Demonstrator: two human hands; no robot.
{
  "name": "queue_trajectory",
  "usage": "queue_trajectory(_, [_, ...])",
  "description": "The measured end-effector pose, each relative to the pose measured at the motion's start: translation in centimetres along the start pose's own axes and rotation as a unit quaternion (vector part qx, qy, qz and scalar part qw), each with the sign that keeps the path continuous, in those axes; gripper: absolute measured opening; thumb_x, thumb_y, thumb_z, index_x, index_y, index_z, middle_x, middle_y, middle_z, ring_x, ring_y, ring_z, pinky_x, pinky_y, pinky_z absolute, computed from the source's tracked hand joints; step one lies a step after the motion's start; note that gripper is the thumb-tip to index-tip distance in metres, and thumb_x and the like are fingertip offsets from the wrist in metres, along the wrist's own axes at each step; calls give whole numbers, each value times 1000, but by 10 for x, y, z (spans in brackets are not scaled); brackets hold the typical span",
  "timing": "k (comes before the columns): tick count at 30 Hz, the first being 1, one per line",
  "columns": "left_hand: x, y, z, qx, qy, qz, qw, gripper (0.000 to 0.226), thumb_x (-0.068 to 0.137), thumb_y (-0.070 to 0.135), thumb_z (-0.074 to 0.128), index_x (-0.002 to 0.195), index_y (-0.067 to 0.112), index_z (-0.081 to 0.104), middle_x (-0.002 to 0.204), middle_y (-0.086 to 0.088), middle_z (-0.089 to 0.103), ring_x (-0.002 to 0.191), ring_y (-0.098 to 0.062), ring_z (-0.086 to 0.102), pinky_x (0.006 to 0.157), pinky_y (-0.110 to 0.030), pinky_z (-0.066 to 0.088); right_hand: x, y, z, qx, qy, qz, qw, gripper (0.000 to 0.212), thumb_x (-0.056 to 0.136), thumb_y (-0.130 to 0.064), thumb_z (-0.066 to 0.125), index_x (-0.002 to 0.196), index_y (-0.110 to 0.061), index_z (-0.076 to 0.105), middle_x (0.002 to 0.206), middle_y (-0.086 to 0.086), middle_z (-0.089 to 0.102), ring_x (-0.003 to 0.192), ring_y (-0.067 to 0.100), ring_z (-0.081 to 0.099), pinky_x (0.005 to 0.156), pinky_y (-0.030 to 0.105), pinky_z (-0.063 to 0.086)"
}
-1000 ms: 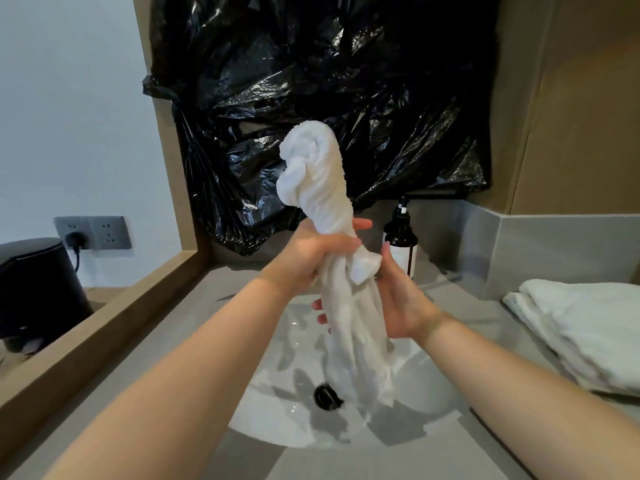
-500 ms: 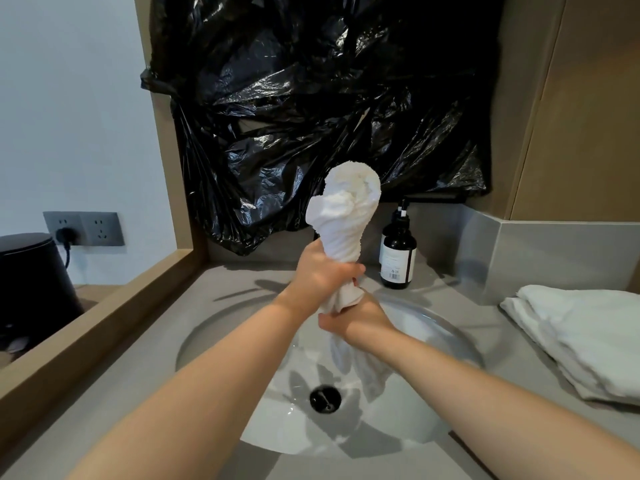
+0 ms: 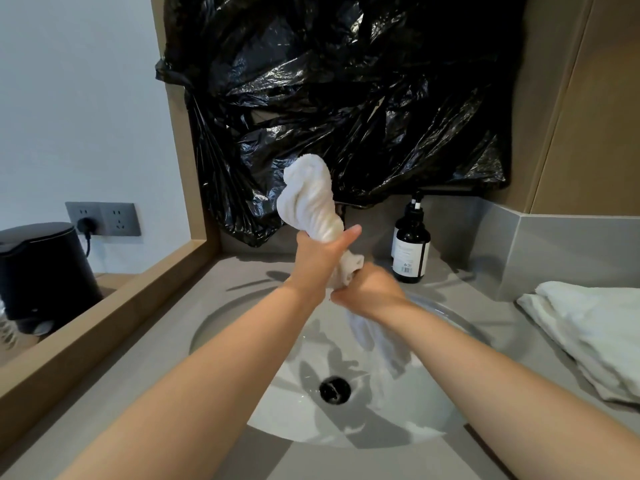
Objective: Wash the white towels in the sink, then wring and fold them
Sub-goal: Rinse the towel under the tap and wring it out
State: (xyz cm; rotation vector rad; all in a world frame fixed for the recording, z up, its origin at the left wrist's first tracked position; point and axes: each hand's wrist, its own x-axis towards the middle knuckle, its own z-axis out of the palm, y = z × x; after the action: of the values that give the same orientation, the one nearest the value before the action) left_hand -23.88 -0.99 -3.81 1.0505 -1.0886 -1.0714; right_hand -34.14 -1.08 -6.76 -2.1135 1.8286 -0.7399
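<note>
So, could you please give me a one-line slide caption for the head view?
Left hand and right hand wring a twisted white towel over the sink, beside folded towels.

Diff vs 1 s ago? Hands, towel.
The right hand went from loosely cupping the towel to a tight grip just under the left hand. The left hand kept its hold, top end up, tail over the sink. The folded towels and bottle are unmoved.
</note>
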Motion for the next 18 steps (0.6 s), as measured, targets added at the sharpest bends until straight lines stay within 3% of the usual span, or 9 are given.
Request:
queue_trajectory(3, [-7, -4, 6, 17, -25, 16, 999, 46, 79, 13, 81, 96, 17, 39, 78, 7, 58, 68, -2, 59, 61, -18, 51, 14, 4, -2, -34, -32, -22, 999, 13, 72, -30, 60, 84, -25, 59, 79, -4, 64, 76, 17, 64, 60, 28, 50])
queue_trajectory(5, [-8, -9, 5, -5, -19, 21, 1000, 51, 72, 1, 83, 93, 21, 41, 83, -2, 56, 71, -11, 60, 66, -29, 55, 14, 9, -6, -32, -74, -50, 996, 22, 76, -32, 66, 97, -26, 63, 91, -4, 67, 88, 16, 66, 77, 32, 55])
queue_trajectory(7, [-5, -5, 2, -28, -5, 17, 999, 58, 60, 1, 85, 102, 16, 48, 91, -11, 61, 80, -24, 66, 80, -45, 59, 6, 10, -23, 87, -159, -64, 981, 27, 81, -27, 72, 107, -24, 63, 99, -2, 69, 94, 15, 66, 86, 30, 53])
queue_trajectory(10, [3, 8, -7, -108, -23, -7, 994, 37, 77, -9, 70, 101, 11, 51, 85, -12, 62, 73, -24, 65, 79, -46, 56, 5, 30, -41, 394, -287, -34, 872, 24, 96, -33, 55, 107, -16, 69, 92, 8, 65, 87, 19, 64, 78, 28, 52])
queue_trajectory(12, [2, 21, -12, -165, -65, -24, 984, 18, 87, -11, 58, 98, 3, 56, 82, -13, 62, 70, -20, 65, 69, -36, 57, 8, 44, -40, 574, -270, 49, 771, 54, 98, -52, 36, 103, -10, 71, 88, 10, 65, 81, 22, 65, 72, 29, 53])
queue_trajectory(14, [3, 29, -17, -213, -87, -52, 972, 9, 90, -4, 56, 98, -4, 61, 85, -15, 65, 70, -17, 69, 69, -32, 59, 5, 55, -28, 650, -214, 141, 715, 71, 95, -61, 31, 124, -2, 60, 97, 17, 70, 97, 31, 67, 82, 37, 54])
queue_trajectory(16, [3, 32, -18, -249, -106, -65, 961, 10, 92, 1, 55, 87, -2, 64, 79, -12, 68, 69, -17, 70, 80, -34, 56, -4, 61, -7, 653, -172, 174, 717, 67, 96, -51, 45, 140, 0, 43, 101, 20, 65, 120, 33, 55, 89, 32, 51])
queue_trajectory(17, [3, 33, -19, -269, -113, -64, 954, 14, 92, 2, 54, 83, -1, 64, 75, -10, 70, 69, -17, 70, 87, -36, 53, -8, 61, 5, 621, -195, 167, 741, 72, 94, -45, 55, 145, 1, 34, 110, 18, 63, 127, 32, 50, 90, 34, 54])
queue_trajectory(18, [4, 34, -20, -287, -118, -60, 949, 16, 93, 2, 52, 82, 1, 63, 71, -7, 70, 70, -16, 69, 91, -36, 50, -8, 56, 13, 587, -252, 142, 756, 79, 91, -48, 60, 149, -4, 29, 125, 15, 59, 131, 30, 47, 96, 47, 51])
